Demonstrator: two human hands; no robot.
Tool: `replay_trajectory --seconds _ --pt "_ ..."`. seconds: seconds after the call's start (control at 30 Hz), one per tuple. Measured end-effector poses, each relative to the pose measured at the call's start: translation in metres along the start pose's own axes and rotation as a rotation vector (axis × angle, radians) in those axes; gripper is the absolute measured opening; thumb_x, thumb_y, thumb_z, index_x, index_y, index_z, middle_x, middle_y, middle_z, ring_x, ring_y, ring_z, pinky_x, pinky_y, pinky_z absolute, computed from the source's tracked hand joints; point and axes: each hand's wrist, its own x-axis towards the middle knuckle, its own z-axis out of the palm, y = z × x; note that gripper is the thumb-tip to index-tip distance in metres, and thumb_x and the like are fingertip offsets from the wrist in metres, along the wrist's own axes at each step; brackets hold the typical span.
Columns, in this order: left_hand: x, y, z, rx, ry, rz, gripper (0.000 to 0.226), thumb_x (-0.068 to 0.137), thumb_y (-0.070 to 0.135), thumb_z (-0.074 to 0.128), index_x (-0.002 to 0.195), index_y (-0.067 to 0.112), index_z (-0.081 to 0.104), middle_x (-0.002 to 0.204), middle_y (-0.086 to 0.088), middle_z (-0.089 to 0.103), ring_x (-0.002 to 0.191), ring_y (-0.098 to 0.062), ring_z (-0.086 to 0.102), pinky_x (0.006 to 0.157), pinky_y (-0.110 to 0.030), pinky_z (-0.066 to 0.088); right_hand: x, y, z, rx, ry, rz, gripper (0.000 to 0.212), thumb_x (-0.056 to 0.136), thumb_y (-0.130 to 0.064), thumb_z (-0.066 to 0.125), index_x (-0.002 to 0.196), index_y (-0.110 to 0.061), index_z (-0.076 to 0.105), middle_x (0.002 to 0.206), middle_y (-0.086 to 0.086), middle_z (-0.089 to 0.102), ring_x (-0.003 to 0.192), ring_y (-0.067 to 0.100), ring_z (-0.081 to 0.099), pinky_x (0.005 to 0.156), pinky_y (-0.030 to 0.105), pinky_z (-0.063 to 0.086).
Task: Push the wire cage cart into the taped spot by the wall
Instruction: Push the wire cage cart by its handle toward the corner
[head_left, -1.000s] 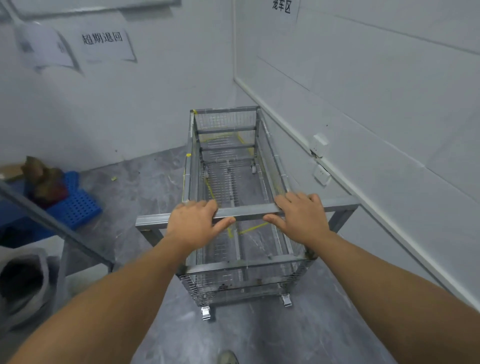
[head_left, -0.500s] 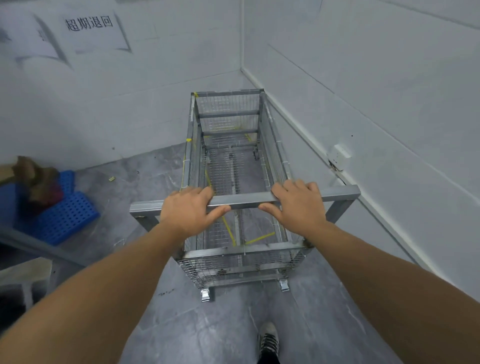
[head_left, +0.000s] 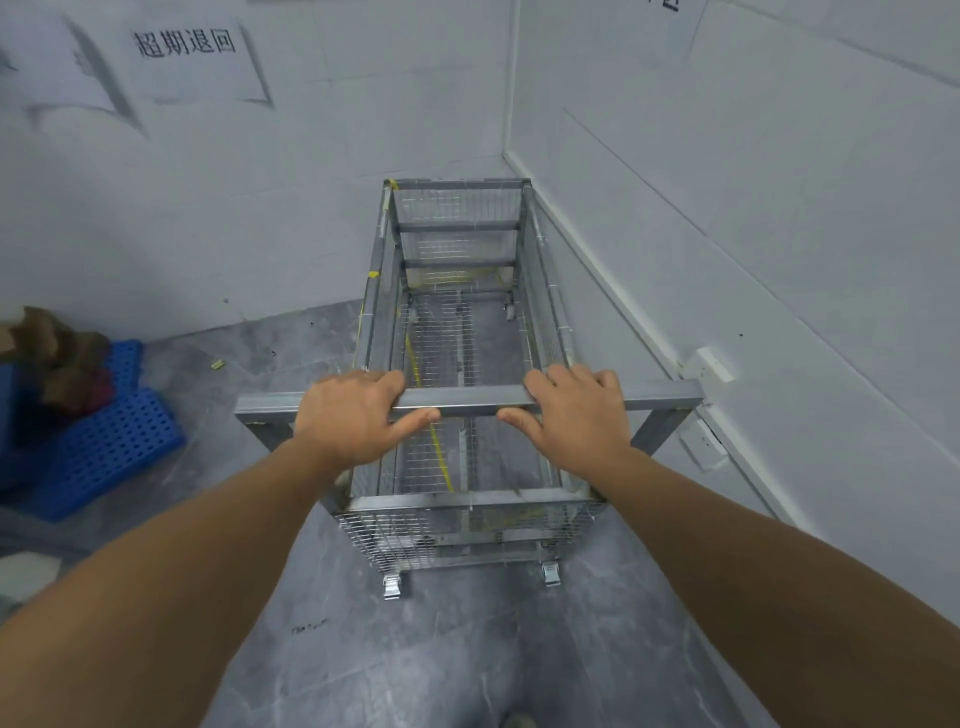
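The metal wire cage cart (head_left: 462, 509) stands lengthwise in the room corner, its far end close to the back wall and its right side along the right wall. Both hands grip its grey handle bar (head_left: 467, 402): my left hand (head_left: 348, 415) on the left part, my right hand (head_left: 576, 415) on the right part, fingers over the top and thumbs under. Yellow floor tape (head_left: 439, 447) shows through the mesh bottom, running lengthwise under the cart, with a cross strip near the front.
Blue perforated plastic pallets (head_left: 104, 441) with brown scraps lie on the floor at left. Wall sockets (head_left: 706, 364) stick out of the right wall beside the handle's right end. A paper sign (head_left: 192, 57) hangs on the back wall. Grey floor lies behind the cart.
The cart has rolled forward toward the back wall and deeper into the corner. Both hands kept their hold on the handle bar, and the yellow tape now lies under the cart.
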Motion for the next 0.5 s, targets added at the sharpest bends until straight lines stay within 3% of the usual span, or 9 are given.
replay_trajectory --seconds 0.23,0.5 --pt "0.052 -0.026 0.013 0.017 -0.032 -0.019 0.065 0.080 0.083 0.010 0.078 0.026 0.040 0.069 0.006 0.050 0.062 -0.017 0.049 0.053 -0.029 0.039 0.059 0.013 0.019 0.017 0.037 -0.011 0.062 0.089 -0.075 0.024 0.093 -0.023 0.057 0.085 0.000 0.061 0.080 0.026 0.056 0.073 0.040 0.033" --pt "0.109 -0.055 0.027 0.002 -0.029 -0.013 0.059 0.084 0.080 0.020 0.078 0.025 0.040 0.067 0.005 0.050 0.059 -0.017 0.048 0.052 -0.029 0.039 0.124 0.030 0.039 0.018 0.080 -0.030 0.061 0.089 -0.074 0.028 0.091 -0.020 0.057 0.081 0.001 0.060 0.076 0.027 0.055 0.072 0.041 0.035"
